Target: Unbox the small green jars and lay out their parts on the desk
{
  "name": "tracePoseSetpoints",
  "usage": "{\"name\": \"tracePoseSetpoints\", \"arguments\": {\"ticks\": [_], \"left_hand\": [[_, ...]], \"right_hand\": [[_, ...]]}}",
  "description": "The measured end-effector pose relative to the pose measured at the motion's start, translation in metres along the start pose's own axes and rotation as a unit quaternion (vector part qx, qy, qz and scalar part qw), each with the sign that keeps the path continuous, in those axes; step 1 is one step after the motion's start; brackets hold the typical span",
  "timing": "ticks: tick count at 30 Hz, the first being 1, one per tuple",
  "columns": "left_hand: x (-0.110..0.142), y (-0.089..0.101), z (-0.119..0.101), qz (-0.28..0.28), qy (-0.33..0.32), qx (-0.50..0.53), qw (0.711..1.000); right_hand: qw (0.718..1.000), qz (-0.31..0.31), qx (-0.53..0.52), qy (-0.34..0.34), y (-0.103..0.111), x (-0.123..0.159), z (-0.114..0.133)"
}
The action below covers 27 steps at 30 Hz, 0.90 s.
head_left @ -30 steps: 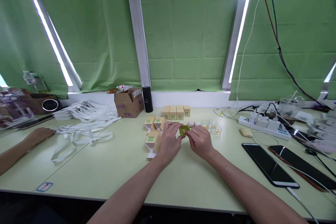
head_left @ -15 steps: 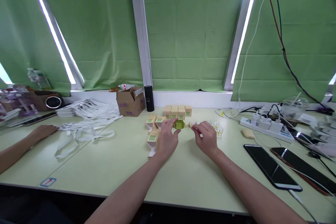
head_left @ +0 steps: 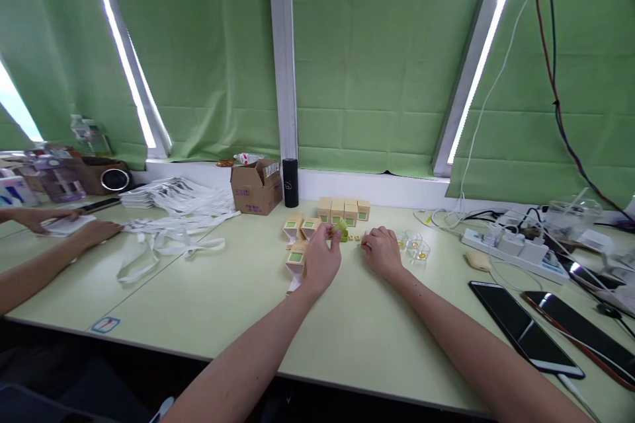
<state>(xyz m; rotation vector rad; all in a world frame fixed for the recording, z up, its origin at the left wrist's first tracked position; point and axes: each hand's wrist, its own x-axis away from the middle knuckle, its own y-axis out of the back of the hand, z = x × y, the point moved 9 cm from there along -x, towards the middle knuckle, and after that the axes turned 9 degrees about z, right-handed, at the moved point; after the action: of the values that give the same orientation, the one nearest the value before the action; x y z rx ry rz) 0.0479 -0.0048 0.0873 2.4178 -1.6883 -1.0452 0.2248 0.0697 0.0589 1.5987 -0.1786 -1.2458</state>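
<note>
My left hand is closed on a small olive-green tray-like piece, held tilted above the table. My right hand is down at the table with its fingers drawn together; whatever is between them is hidden. In the gap between both hands lie several tiny yellow pieces. Small clear boxes with gold-coloured bits inside stand just right of my right hand. Open cardboard boxes with green windows sit left of my left hand, and a row of similar boxes stands behind.
A brown carton and a black cylinder stand by the wall. White straps lie at left near another person's hands. On the right are a power strip, cables and two phones, one at the front.
The green piece has tipped in my left hand. My right hand has lowered toward the table, and tiny yellow pieces show between the hands. The other person's second hand has appeared with something white.
</note>
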Motion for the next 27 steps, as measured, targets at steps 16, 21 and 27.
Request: {"name": "tracePoseSetpoints", "arguments": {"ticks": [16, 21, 27], "left_hand": [[-0.002, -0.021, 0.032, 0.051, 0.163, 0.279, 0.945], [0.003, -0.043, 0.033, 0.110, 0.198, 0.469, 0.854], [0.004, -0.046, 0.039, 0.109, 0.243, 0.526, 0.808]], "right_hand": [[1.000, -0.027, 0.000, 0.010, 0.005, 0.008, 0.005], [0.997, 0.041, -0.025, 0.055, 0.007, 0.026, 0.024], [0.990, 0.089, -0.079, 0.071, 0.011, 0.040, 0.039]]}}
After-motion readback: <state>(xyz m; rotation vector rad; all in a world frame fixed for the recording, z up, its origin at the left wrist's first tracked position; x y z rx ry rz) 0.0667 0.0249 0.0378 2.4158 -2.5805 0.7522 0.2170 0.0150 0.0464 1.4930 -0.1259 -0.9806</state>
